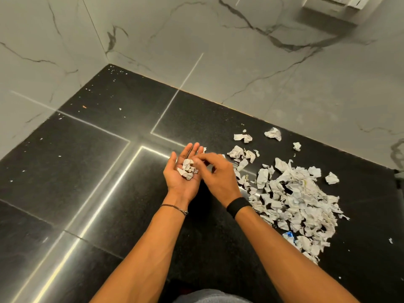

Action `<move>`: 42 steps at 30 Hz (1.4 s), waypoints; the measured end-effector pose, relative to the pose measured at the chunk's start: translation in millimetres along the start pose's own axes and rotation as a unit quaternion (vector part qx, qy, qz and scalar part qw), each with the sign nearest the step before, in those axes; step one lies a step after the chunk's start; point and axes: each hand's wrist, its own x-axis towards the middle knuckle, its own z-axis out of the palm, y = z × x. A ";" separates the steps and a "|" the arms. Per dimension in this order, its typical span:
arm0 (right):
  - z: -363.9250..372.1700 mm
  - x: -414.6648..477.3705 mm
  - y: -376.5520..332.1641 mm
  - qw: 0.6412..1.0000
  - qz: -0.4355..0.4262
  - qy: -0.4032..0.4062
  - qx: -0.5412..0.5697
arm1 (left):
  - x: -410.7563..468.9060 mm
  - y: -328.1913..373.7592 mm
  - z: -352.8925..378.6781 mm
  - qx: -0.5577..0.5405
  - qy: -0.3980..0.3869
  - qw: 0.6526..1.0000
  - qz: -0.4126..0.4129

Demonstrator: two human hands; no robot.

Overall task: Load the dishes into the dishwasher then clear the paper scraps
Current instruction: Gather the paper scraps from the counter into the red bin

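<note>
Only holder in view is the left hand [175,179]: palm up, lightly cupped, fingers nearly straight and together and pointing away from the person toward the back wall, thumb out to the side. A small clump of crumpled white printed paper scraps [187,170] lies loose in the palm; nothing curls round it. Right hand [219,177] is palm down just beside and partly over the left palm, its fingers bent, tips at or on the clump. It is motion-blurred, so cannot tell if it pinches a scrap. Thin dark cord bracelet [175,207] is on the left wrist, wide black wristband [238,205] on the right. Both hands are over the black speckled stone counter [98,149], which carries bright strip-light reflections. The main heap of torn, crumpled white paper scraps [295,200] lies on the counter right of the right forearm. It is an elongated spread, long axis diagonal from beside the right hand, far end, to the lower right, near end. Its left edge is hidden behind the right wrist. One blue-printed scrap [289,235] sits at the heap's near-left edge. A few separate crumpled pieces [273,134] lie farther back near the white grey-veined marble wall [240,62], apart from the heap. Tiny white flecks dot the counter's left side. A pale box-shaped wall fixture [334,9] is at top right, partly cut off.
</note>
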 end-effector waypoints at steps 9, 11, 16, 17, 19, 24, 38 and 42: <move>7.3 61.9 59.2 0.952 0.024 -0.089 -0.290 | 8.6 18.5 -3.7 0.007 0.012 1.000 0.024; 12.3 60.4 60.0 0.940 -0.005 -0.092 -0.329 | 7.8 21.4 -5.5 0.008 0.016 0.999 0.031; 11.3 40.9 49.9 0.973 0.042 -0.019 -0.225 | 1.1 20.2 -6.2 0.011 0.023 0.999 0.044; 8.8 36.9 42.9 0.986 0.057 0.000 -0.159 | -0.1 18.1 -5.6 0.012 0.023 0.999 0.046; -0.1 26.9 19.5 0.997 0.062 0.010 -0.044 | -4.7 13.1 -2.1 0.017 0.017 0.999 0.045; -16.4 -9.0 -26.0 0.997 0.015 -0.069 0.019 | -24.7 -3.9 13.3 0.001 -0.012 1.000 0.026; -7.0 -88.9 -68.8 0.903 0.192 0.160 0.348 | -118.6 -29.0 2.3 -0.023 -0.058 0.998 0.027; 9.0 -123.2 -80.3 0.842 0.261 0.195 0.431 | -140.5 -34.4 -26.5 -0.028 -0.032 0.998 0.038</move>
